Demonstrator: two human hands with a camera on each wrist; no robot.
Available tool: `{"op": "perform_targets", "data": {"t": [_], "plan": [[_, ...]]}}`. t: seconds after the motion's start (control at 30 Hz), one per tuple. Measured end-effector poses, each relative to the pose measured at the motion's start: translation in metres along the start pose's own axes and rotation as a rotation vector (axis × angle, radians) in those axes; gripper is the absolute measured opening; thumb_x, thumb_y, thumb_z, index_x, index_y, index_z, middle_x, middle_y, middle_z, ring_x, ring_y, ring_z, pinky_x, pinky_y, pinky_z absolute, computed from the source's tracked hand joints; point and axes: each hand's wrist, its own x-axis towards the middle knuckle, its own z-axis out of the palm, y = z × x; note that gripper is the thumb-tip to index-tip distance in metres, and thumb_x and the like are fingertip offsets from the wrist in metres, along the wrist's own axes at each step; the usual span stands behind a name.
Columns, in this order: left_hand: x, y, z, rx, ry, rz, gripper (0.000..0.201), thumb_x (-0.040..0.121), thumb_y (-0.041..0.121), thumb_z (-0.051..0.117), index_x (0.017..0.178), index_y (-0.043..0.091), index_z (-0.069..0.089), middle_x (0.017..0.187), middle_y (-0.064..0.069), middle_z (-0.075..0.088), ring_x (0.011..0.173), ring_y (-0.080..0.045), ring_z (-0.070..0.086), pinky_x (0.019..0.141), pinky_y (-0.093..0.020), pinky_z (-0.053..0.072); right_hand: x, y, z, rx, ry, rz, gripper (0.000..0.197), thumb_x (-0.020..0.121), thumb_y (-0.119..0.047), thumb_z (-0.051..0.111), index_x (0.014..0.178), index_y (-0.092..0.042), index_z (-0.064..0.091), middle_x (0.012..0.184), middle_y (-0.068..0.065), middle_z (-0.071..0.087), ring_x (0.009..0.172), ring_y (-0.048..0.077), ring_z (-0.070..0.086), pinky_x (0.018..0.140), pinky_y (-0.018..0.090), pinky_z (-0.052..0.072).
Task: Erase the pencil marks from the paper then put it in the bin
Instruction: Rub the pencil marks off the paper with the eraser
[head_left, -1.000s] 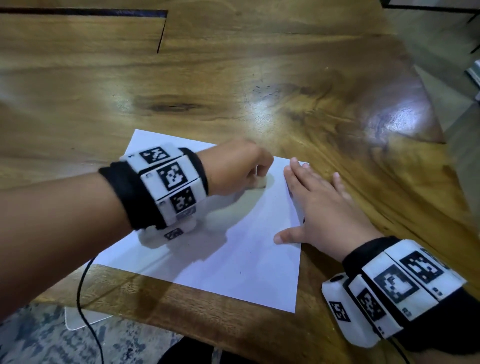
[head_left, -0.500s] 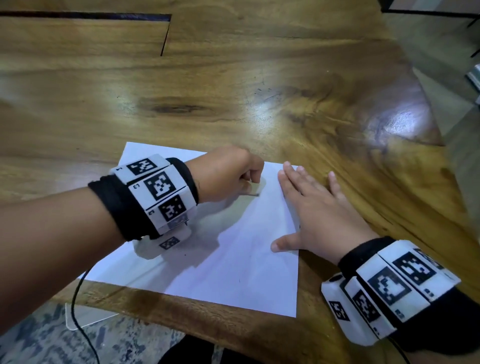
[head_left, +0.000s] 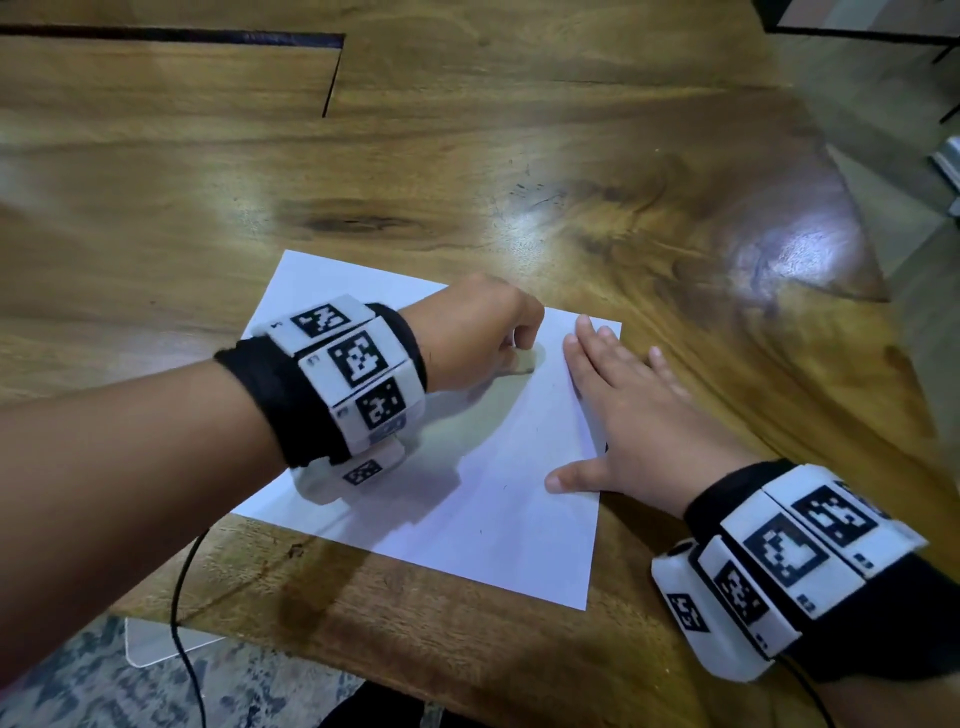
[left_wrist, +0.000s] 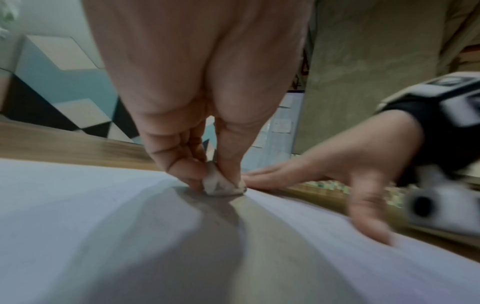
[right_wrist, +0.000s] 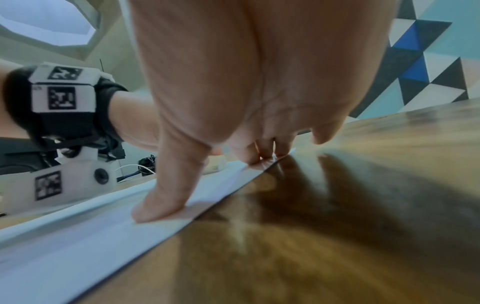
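A white sheet of paper (head_left: 483, 509) lies flat near the front edge of the wooden table (head_left: 519, 156). My left hand (head_left: 483, 338) hovers over the sheet's far part and pinches a small whitish eraser (left_wrist: 221, 185), whose lower end touches the paper (left_wrist: 103, 226). A short dark pencil mark (head_left: 524, 370) shows just beside that hand. My right hand (head_left: 623, 415) lies flat with straight fingers on the sheet's right edge, thumb (right_wrist: 166, 197) and fingertips (right_wrist: 259, 158) pressing the paper (right_wrist: 78, 236) down. No bin is in view.
A black cable (head_left: 182, 613) hangs off the table's front edge by a clear plastic piece (head_left: 156, 644) and a patterned rug (head_left: 67, 686). The table's right edge slants toward the floor (head_left: 883, 130). A dark seam (head_left: 171, 36) crosses the far tabletop.
My left hand with the eraser slid back a little toward me and left along the paper, then stayed near the pencil mark. The right hand kept pressing the same edge.
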Motion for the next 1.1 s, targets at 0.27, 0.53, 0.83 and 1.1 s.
{"op": "perform_targets", "data": {"t": [0.27,0.53,0.83,1.1], "plan": [[-0.015,-0.003,0.003,-0.005,-0.142,0.068,0.005,0.077,0.017,0.064,0.082,0.015,0.065,0.075,0.001,0.06,0.07,-0.016,0.052,0.055,-0.018,0.033,0.003,0.001,0.002,0.013,0.015,-0.006,0.123,0.07,-0.065,0.064,0.147,-0.02,-0.021,0.152,-0.007,-0.033,0.141,0.007,-0.025,0.115,0.034,-0.014],[-0.023,0.008,0.011,0.031,-0.197,0.106,0.004,0.079,0.016,0.06,0.078,0.012,0.062,0.075,-0.004,0.06,0.071,-0.021,0.05,0.063,-0.029,0.035,0.001,0.002,0.002,0.019,0.023,0.0,0.123,0.069,-0.066,0.063,0.147,-0.022,-0.02,0.151,-0.01,-0.032,0.14,0.005,-0.025,0.116,0.037,-0.016],[0.016,0.011,0.001,0.038,-0.016,0.024,0.013,0.08,0.013,0.059,0.091,0.01,0.064,0.079,0.001,0.054,0.074,-0.017,0.046,0.065,-0.023,0.032,0.002,0.002,0.002,-0.005,0.021,0.002,0.123,0.069,-0.068,0.062,0.147,-0.021,-0.021,0.151,-0.009,-0.032,0.141,0.006,-0.025,0.116,0.038,-0.016],[-0.033,0.01,0.016,0.034,-0.161,0.158,0.011,0.079,0.013,0.058,0.086,0.011,0.066,0.088,-0.008,0.065,0.08,-0.022,0.056,0.072,-0.029,0.04,0.002,0.001,0.001,-0.011,0.01,0.001,0.124,0.068,-0.067,0.063,0.147,-0.019,-0.02,0.152,-0.007,-0.032,0.141,0.008,-0.024,0.117,0.039,-0.013]]}}
